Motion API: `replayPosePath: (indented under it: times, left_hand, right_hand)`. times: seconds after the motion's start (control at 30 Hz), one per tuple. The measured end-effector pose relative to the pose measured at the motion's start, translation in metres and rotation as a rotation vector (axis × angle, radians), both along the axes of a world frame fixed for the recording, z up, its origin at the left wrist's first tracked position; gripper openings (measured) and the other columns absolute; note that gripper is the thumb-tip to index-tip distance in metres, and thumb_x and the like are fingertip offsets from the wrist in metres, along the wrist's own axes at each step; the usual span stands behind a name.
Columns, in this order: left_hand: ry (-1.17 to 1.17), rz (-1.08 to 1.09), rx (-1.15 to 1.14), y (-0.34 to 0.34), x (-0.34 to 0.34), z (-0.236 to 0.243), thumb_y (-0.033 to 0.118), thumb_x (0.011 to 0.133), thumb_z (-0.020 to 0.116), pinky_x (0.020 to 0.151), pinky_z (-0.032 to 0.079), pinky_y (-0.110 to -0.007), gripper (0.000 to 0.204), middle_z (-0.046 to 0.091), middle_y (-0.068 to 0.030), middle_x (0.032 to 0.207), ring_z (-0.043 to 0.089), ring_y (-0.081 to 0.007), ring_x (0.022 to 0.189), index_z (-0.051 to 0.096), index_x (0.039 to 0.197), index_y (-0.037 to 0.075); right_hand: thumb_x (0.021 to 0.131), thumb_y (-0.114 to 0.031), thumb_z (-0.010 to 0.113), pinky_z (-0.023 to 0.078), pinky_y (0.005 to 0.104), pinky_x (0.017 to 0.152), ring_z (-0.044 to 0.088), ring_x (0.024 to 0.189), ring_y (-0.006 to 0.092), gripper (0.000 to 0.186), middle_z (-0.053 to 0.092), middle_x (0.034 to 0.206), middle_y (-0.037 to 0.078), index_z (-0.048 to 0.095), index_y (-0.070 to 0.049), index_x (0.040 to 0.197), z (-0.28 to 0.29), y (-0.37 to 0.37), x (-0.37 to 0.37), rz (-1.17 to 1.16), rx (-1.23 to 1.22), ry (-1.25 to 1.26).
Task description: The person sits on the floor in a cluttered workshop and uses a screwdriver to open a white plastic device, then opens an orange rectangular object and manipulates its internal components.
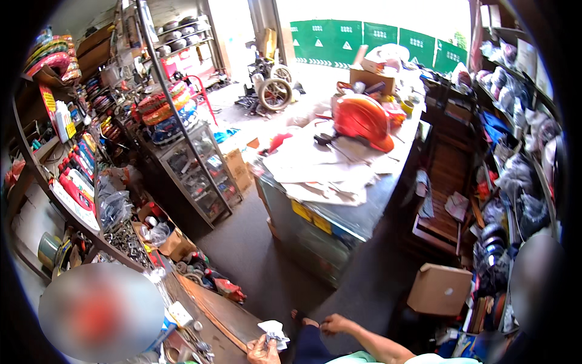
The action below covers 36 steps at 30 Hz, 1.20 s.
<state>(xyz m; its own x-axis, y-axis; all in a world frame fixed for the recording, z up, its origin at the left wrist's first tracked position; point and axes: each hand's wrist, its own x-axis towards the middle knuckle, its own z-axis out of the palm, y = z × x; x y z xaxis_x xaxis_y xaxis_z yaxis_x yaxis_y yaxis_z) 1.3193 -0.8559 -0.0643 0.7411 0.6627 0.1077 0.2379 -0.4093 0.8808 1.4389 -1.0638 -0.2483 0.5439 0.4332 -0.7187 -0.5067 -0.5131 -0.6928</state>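
At the bottom of the head view, my left hand [263, 352] pinches a small crumpled white packet [276, 331], which looks like paper or thin plastic with something greyish at its lower part. My right hand [334, 324] hangs in the air to the right of it, above my dark-clad leg, fingers curled in. Nothing shows in that hand. A wooden worktop edge [209, 309] lies close on the left of my left hand.
A glass-sided counter [309, 227] bears papers and an orange helmet [362, 121]. Beyond it stand wheel parts [274, 94]. A display cabinet [200, 176] and laden shelves line the left. A cardboard box [439, 290] and bagged goods [518, 176] sit right.
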Motion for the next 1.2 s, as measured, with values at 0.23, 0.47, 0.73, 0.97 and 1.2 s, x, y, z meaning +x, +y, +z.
replayPosePath:
  times: [0.23,0.47,0.73,0.97,1.2]
  left_hand:
    - [-0.168,0.207,-0.277,0.087,0.111,0.059,0.018,0.085,0.065,0.065,0.048,-0.03,0.031,0.062,-0.0101,0.087,0.057,-0.0179,0.073,0.059,0.106,-0.004]
    - [-0.099,0.554,-0.35,0.158,0.17,0.094,0.013,0.087,0.059,0.069,0.046,-0.03,0.024,0.06,-0.0094,0.092,0.054,-0.0179,0.078,0.058,0.104,-0.004]
    - [0.045,0.419,-0.307,0.192,0.301,0.101,0.022,0.089,0.057,0.066,0.049,-0.031,0.031,0.065,-0.0163,0.091,0.061,-0.0211,0.076,0.061,0.103,-0.006]
    - [0.218,0.469,-0.088,0.274,0.412,0.088,0.02,0.089,0.059,0.074,0.048,-0.031,0.037,0.064,-0.0148,0.095,0.059,-0.0213,0.084,0.053,0.117,-0.004]
    - [0.064,0.168,0.026,0.321,0.546,0.088,0.014,0.083,0.066,0.063,0.045,-0.028,0.024,0.06,-0.0066,0.083,0.052,-0.0147,0.069,0.061,0.098,-0.003]
  right_hand:
    - [0.081,-0.032,0.062,0.051,0.0326,0.058,0.063,0.062,0.019,0.031,0.065,0.069,0.008,0.066,-0.004,0.092,0.037,0.113,0.109,0.333,0.005,-0.096]
    - [0.079,-0.027,0.056,0.051,0.0358,0.061,0.065,0.064,0.0219,0.029,0.067,0.071,0.012,0.068,0.0,0.082,-0.013,0.189,0.224,0.262,-0.308,-0.412]
    - [0.073,-0.02,0.053,0.051,0.0421,0.076,0.065,0.088,0.0356,0.029,0.067,0.089,0.022,0.069,0.002,0.085,-0.017,0.324,0.336,0.746,-0.228,-0.297]
    - [0.076,-0.023,0.055,0.05,0.043,0.084,0.062,0.1,0.0339,0.033,0.065,0.105,0.018,0.068,-0.005,0.1,0.021,0.442,0.463,0.64,-0.165,-0.362]
    - [0.074,-0.021,0.056,0.049,0.0424,0.087,0.06,0.103,0.0354,0.036,0.063,0.109,0.021,0.066,-0.004,0.105,0.028,0.469,0.555,0.207,-0.295,-0.119]
